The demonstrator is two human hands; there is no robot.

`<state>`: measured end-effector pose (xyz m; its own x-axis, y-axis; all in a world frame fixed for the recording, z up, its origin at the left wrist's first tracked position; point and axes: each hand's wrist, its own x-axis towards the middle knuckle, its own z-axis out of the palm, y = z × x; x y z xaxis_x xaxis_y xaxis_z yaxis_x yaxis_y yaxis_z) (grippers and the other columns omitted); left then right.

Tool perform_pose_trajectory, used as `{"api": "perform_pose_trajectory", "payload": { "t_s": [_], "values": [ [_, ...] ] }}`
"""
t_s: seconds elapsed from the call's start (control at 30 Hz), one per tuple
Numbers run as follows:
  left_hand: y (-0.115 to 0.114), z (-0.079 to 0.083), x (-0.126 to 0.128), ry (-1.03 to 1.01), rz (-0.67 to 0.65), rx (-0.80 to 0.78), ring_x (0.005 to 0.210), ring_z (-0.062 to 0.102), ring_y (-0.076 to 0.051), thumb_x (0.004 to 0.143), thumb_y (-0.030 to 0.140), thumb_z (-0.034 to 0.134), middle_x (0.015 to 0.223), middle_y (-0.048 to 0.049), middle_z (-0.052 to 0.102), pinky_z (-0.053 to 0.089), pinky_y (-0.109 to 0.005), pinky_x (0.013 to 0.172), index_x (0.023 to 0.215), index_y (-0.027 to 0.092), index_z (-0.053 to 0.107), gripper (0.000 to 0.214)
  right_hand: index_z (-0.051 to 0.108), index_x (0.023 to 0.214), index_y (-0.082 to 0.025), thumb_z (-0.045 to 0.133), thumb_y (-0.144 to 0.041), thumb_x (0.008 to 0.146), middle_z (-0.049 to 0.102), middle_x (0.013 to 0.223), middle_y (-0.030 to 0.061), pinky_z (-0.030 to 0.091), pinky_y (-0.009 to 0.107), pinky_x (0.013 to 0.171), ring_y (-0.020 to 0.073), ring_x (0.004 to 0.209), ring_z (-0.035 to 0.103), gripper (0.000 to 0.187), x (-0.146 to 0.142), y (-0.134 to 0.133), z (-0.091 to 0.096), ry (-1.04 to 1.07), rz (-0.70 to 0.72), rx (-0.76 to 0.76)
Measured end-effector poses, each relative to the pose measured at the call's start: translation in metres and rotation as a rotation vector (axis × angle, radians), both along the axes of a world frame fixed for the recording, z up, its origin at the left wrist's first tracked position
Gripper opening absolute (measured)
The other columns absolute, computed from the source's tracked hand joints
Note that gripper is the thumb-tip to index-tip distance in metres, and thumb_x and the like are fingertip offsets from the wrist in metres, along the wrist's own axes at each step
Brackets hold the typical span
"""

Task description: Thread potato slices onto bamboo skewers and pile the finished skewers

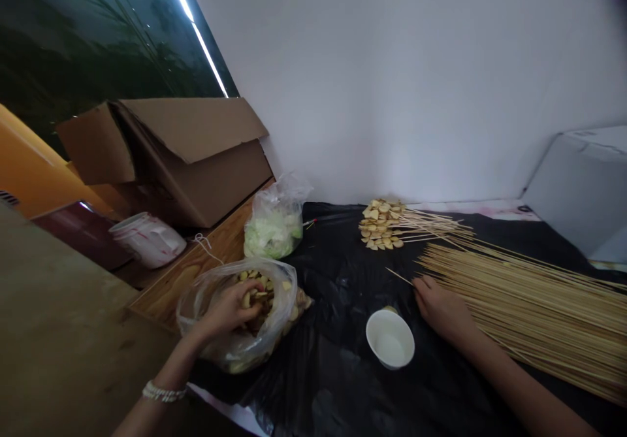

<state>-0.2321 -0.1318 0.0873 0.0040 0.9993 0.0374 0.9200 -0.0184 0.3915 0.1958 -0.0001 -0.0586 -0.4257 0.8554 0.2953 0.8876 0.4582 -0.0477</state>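
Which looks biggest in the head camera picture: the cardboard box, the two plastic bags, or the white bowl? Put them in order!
1. Cardboard box
2. Plastic bag of yellow pieces and plastic bag of pale greens: the first looks bigger, but it is nearer the camera, so I am unsure.
3. White bowl

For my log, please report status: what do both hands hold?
Left hand in clear plastic bag among yellow food pieces. Right hand pinching thin bamboo skewer. White round bowl nearby.

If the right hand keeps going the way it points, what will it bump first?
The right hand would probably reach the pile of pale food slices on skewers first, passing beyond the white cup, though depth is hard to judge.
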Motion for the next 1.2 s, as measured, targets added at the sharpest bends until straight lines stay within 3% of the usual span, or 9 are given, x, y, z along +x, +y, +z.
{"api": "perform_pose_trajectory", "payload": {
  "t_s": [0.13, 0.3, 0.47, 0.53, 0.67, 0.8, 0.9, 1.0, 1.2],
  "values": [
    [-0.001, 0.011, -0.007, -0.261, 0.227, 0.134, 0.096, 0.061, -0.026, 0.068, 0.042, 0.066, 0.102, -0.0082, 0.067, 0.048, -0.036, 0.084, 0.101, 0.018, 0.062, 0.041, 0.055, 0.090, -0.018, 0.038, -0.021, 0.092, 0.055, 0.089, 0.0049, 0.016, 0.027, 0.048, 0.0117, 0.061, 0.052, 0.017, 0.000, 0.000, 0.001, 0.000, -0.006, -0.002],
    [-0.002, 0.012, -0.004, -0.802, 0.386, 0.089, 0.084, 0.065, -0.022, 0.066, 0.033, 0.073, 0.097, -0.0062, 0.067, 0.054, -0.031, 0.070, 0.106, 0.018, 0.057, 0.046, 0.055, 0.092, -0.017, 0.037, -0.021, 0.093, 0.056, 0.091, 0.0059, 0.017, 0.028, 0.048, 0.0135, 0.065, 0.054, 0.019, 0.000, -0.001, 0.002, 0.006, 0.004, -0.009],
    [0.005, 0.021, 0.005, -1.375, 0.700, 0.161, 0.066, 0.063, -0.013, 0.077, 0.011, 0.056, 0.084, -0.0032, 0.065, 0.051, -0.021, 0.051, 0.093, 0.017, 0.054, 0.017, 0.056, 0.091, -0.017, 0.037, -0.021, 0.093, 0.056, 0.089, 0.0058, 0.019, 0.027, 0.048, 0.0133, 0.065, 0.053, 0.019, 0.000, -0.002, 0.004, 0.016, 0.005, -0.008],
    [0.008, 0.032, 0.013, -1.578, 0.729, 0.127, 0.068, 0.063, -0.013, 0.083, 0.010, 0.046, 0.082, -0.0047, 0.064, 0.051, -0.019, 0.049, 0.090, 0.017, 0.054, 0.012, 0.056, 0.091, -0.017, 0.037, -0.020, 0.093, 0.055, 0.089, 0.0057, 0.020, 0.027, 0.049, 0.0132, 0.065, 0.053, 0.019, 0.000, -0.002, 0.004, 0.022, 0.010, -0.014],
    [0.009, 0.049, 0.049, -1.728, 0.638, 0.112, 0.078, 0.063, -0.014, 0.087, 0.017, 0.041, 0.088, -0.0061, 0.064, 0.052, -0.017, 0.051, 0.091, 0.018, 0.055, 0.014, 0.056, 0.093, -0.017, 0.038, -0.020, 0.092, 0.055, 0.091, 0.0060, 0.022, 0.026, 0.050, 0.0140, 0.069, 0.054, 0.018, 0.000, -0.002, 0.005, 0.028, 0.010, -0.032],
    [0.016, 0.048, 0.107, -1.736, 0.495, -0.019, 0.086, 0.062, -0.015, 0.088, 0.023, 0.043, 0.099, -0.0078, 0.063, 0.051, -0.016, 0.051, 0.095, 0.019, 0.057, 0.017, 0.056, 0.095, -0.017, 0.037, -0.020, 0.093, 0.056, 0.091, 0.0059, 0.025, 0.026, 0.052, 0.0136, 0.070, 0.054, 0.019, -0.001, -0.003, 0.008, 0.025, 0.007, -0.050],
    [0.025, 0.039, 0.155, -1.777, 0.431, -0.111, 0.085, 0.062, -0.014, 0.084, 0.023, 0.052, 0.101, -0.0074, 0.063, 0.050, -0.016, 0.051, 0.096, 0.020, 0.057, 0.013, 0.056, 0.096, -0.017, 0.038, -0.020, 0.092, 0.056, 0.094, 0.0061, 0.026, 0.026, 0.052, 0.0131, 0.070, 0.054, 0.018, -0.002, -0.003, 0.011, 0.013, -0.006, -0.071],
    [0.031, 0.025, 0.196, -1.748, 0.327, -0.078, 0.078, 0.062, -0.012, 0.074, 0.018, 0.067, 0.098, -0.0060, 0.063, 0.050, -0.016, 0.054, 0.098, 0.020, 0.056, 0.027, 0.055, 0.098, -0.017, 0.037, -0.021, 0.092, 0.056, 0.096, 0.0062, 0.027, 0.026, 0.054, 0.0138, 0.073, 0.055, 0.019, -0.002, -0.003, 0.014, 0.016, -0.014, -0.078],
    [0.031, -0.005, 0.242, -1.455, 0.148, 0.052, 0.068, 0.058, -0.012, 0.068, 0.029, 0.074, 0.093, -0.0046, 0.063, 0.048, -0.021, 0.054, 0.095, 0.018, 0.055, 0.035, 0.055, 0.098, -0.018, 0.035, -0.022, 0.093, 0.056, 0.098, 0.0068, 0.029, 0.026, 0.056, 0.0153, 0.078, 0.056, 0.021, -0.003, -0.003, 0.019, 0.008, -0.026, -0.117]
  ]
}}
